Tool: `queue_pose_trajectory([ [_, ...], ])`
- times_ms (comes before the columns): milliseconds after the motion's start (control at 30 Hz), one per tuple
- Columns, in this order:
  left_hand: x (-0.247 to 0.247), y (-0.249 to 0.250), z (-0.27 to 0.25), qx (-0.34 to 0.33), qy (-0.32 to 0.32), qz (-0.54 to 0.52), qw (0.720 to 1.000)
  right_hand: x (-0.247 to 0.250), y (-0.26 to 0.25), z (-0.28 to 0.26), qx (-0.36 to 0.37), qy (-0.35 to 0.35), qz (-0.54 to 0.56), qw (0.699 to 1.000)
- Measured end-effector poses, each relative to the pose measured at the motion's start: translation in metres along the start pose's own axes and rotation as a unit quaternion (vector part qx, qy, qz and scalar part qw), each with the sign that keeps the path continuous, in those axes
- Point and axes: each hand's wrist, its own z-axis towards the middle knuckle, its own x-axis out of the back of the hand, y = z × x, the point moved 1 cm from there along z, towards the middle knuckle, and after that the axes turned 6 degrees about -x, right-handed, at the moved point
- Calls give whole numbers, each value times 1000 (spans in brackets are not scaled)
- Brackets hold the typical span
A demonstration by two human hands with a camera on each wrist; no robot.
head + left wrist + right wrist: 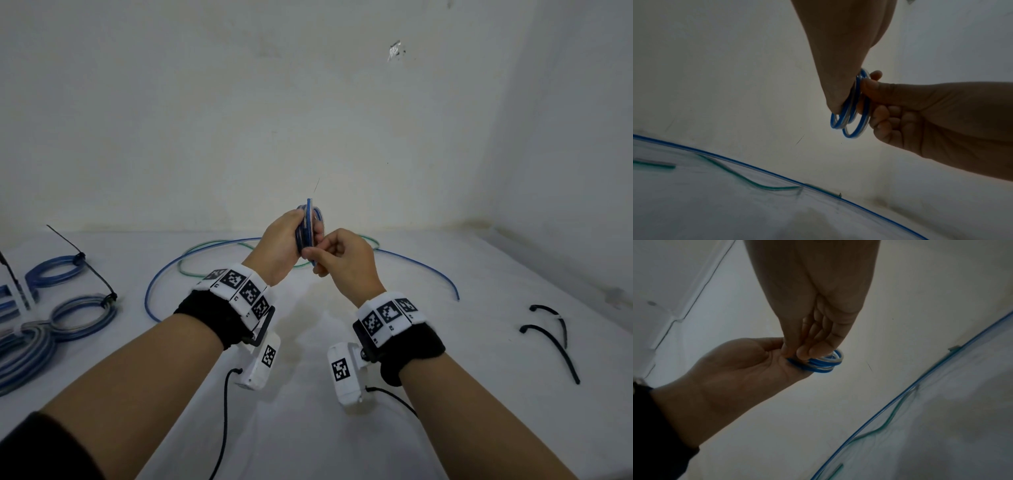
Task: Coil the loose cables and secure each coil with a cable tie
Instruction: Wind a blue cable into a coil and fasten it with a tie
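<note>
A small coil of blue and clear cable (309,222) is held upright in the air above the table, between both hands. My left hand (282,240) grips its left side with thumb and fingers. My right hand (340,257) pinches its near edge from the right. In the left wrist view the coil (838,125) shows several loops pressed between my left hand (838,65) and the right hand (920,113), whose thumb lies on the loops. The right wrist view shows the coil (824,365) pinched under my right fingertips (803,353) against the left hand (735,366). A thin dark strand (317,186) sticks up above the coil.
A long loose blue cable (154,291) and a green cable (205,245) curve over the white table (308,428) behind the hands. Several coils tied with black cable ties (85,317) lie at the left edge. Loose black cable ties (551,346) lie at the right. A wall stands close behind.
</note>
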Motion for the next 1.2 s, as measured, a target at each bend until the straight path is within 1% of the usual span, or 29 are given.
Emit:
queue_pose_trajectory([
  [100, 1, 0, 1, -20, -28, 66, 997, 1, -1, -3, -2, -1, 7, 1000],
  [167, 1, 2, 2, -34, -18, 125, 991, 4, -3, -4, 9, 22, 10, 1000],
  [233, 1, 3, 2, -42, -8, 184, 982, 10, -5, 0, 59, 68, -17, 996],
  [267, -1, 3, 2, -38, -17, 202, 979, 15, -7, 3, 90, 75, -45, 992],
  [333, -5, 3, 2, -20, -43, 218, 975, 23, -10, 10, 135, 45, -107, 984],
  [367, -8, 3, 2, -11, -50, 224, 973, 26, -10, 13, 138, 27, -129, 982],
  [433, -15, 4, 3, -1, -58, 228, 972, 30, -11, 18, 130, 17, -136, 982],
  [567, -27, 5, 8, 1, -72, 211, 975, 42, -15, 19, 82, -17, -19, 996],
  [633, -33, 2, 10, -1, -77, 191, 978, 49, -17, 16, 50, -12, 33, 998],
  [700, -41, -4, 12, -5, -81, 170, 982, 56, -18, 15, 39, 14, 63, 997],
  [833, -57, -16, 17, -5, -76, 139, 987, 76, -15, 13, 58, 87, 57, 993],
  [900, -66, -22, 18, -7, -97, 173, 980, 91, -12, 11, 55, 104, 43, 992],
  [967, -78, -28, 19, 0, -132, 225, 965, 108, -8, 8, 47, 118, 33, 991],
  [1000, -85, -31, 20, 7, -153, 243, 958, 116, -7, 6, 43, 125, 30, 991],
  [1067, -100, -38, 22, 33, -189, 244, 951, 133, -5, 3, 35, 139, 25, 989],
  [1200, -138, -54, 27, 106, -212, 174, 956, 173, -2, -8, 11, 152, 11, 988],
])
